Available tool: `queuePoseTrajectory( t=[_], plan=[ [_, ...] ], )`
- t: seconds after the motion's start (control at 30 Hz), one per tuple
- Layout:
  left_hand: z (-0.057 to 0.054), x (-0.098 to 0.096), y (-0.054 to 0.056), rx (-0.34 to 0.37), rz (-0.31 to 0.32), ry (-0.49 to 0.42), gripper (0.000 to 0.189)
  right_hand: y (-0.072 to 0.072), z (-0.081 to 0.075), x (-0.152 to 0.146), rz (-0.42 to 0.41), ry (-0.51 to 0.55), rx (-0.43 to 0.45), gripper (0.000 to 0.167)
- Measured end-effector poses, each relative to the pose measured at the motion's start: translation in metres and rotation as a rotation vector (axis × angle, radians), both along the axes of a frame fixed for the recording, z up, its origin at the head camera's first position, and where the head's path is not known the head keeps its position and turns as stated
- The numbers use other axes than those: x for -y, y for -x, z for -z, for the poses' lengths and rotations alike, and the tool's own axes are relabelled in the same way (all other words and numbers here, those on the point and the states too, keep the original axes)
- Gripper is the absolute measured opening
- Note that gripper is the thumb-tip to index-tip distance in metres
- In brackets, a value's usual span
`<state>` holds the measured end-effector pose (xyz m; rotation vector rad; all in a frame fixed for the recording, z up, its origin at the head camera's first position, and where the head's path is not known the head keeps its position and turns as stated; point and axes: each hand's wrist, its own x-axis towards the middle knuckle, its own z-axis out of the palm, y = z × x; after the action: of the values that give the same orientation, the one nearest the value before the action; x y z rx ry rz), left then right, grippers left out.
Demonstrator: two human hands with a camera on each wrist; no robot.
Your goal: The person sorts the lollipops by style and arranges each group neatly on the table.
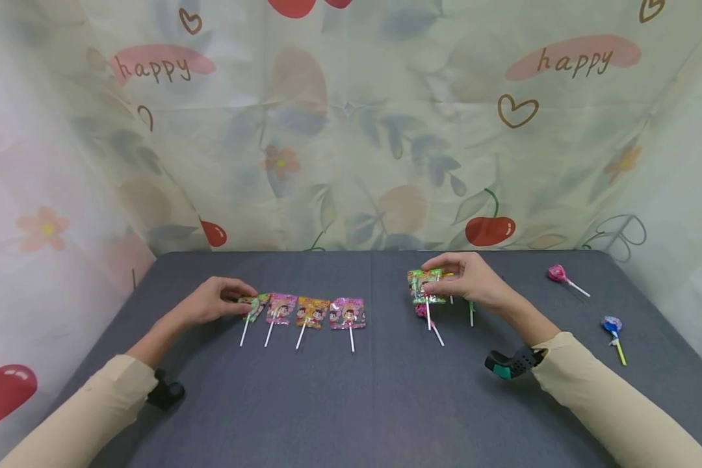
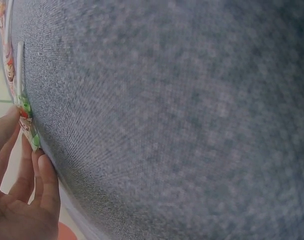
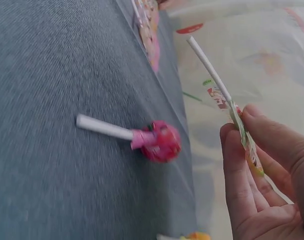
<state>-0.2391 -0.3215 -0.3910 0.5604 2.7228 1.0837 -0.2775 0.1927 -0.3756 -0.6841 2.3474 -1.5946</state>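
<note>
On the left, my left hand (image 1: 216,302) pinches the wrapper edges of a flat green-wrapped lollipop (image 1: 256,309), its thumb (image 2: 4,127) on one side and fingertips on the other. That lollipop ends a row with a pink (image 1: 281,310), an orange (image 1: 312,314) and another pink flat lollipop (image 1: 348,315), sticks pointing toward me. My right hand (image 1: 468,281) holds up a second flat green-wrapped lollipop (image 3: 236,122) between thumb and fingers, above the table. Just below it lies a round pink lollipop (image 3: 160,141) with a white stick.
Beside the right hand a green stick (image 1: 471,315) shows, its top hidden by the hand. Farther right lie a round pink lollipop (image 1: 557,273) and a blue one with a yellow stick (image 1: 611,325). A printed curtain (image 1: 351,130) hangs behind the dark table (image 1: 351,416).
</note>
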Motion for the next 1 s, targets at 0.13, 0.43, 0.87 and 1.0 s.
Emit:
queuePoseTrajectory(
  t=[0.13,0.43,0.87,1.0],
  plan=[
    [0.0,0.0,0.0,0.002,-0.003,0.001,0.028,0.002,0.002,0.013,-0.014,-0.021,-0.014,0.039],
    [0.002,0.001,0.001,-0.006,-0.011,0.005,0.027,0.008,0.006,0.04,-0.074,0.038,0.031,0.04],
    [0.002,0.001,0.001,0.0,-0.015,0.008,0.029,0.012,0.014,0.063,-0.154,-0.048,-0.037,0.035],
    [0.002,0.001,0.001,-0.008,-0.016,0.016,0.028,0.01,0.015,0.068,-0.172,-0.062,-0.023,0.036]
  ],
)
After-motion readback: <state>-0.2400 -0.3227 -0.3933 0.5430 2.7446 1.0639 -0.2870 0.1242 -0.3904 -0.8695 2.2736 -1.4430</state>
